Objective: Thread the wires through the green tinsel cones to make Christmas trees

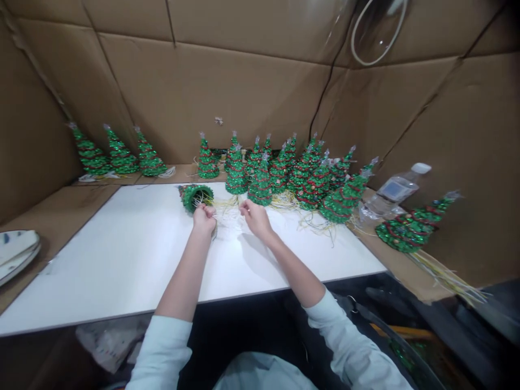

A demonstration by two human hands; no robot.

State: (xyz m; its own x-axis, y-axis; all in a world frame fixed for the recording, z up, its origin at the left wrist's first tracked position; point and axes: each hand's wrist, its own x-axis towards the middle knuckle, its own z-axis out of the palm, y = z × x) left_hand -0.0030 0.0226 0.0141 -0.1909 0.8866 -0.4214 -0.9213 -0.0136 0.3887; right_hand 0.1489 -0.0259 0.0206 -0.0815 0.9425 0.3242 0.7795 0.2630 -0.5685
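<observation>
A small green tinsel tree [196,197] with red garland lies on its side on the white board [122,260], its hollow base facing me. Pale straw-like strands [227,216] spill from it across the board. My left hand [204,219] is closed on strands right at the tree's base. My right hand [255,218] pinches a few strands with its fingertips, a short way to the right. Several upright green tinsel trees [260,184] stand in a row just beyond my hands, and none touches either hand.
Cardboard lines the back and sides. Three more trees [119,154] stand on the far left. Another tree [410,227] lies on the right cardboard ledge beside a plastic water bottle [396,189]. Stacked plates [16,254] sit at the left edge. A clear plastic dome [377,32] hangs above.
</observation>
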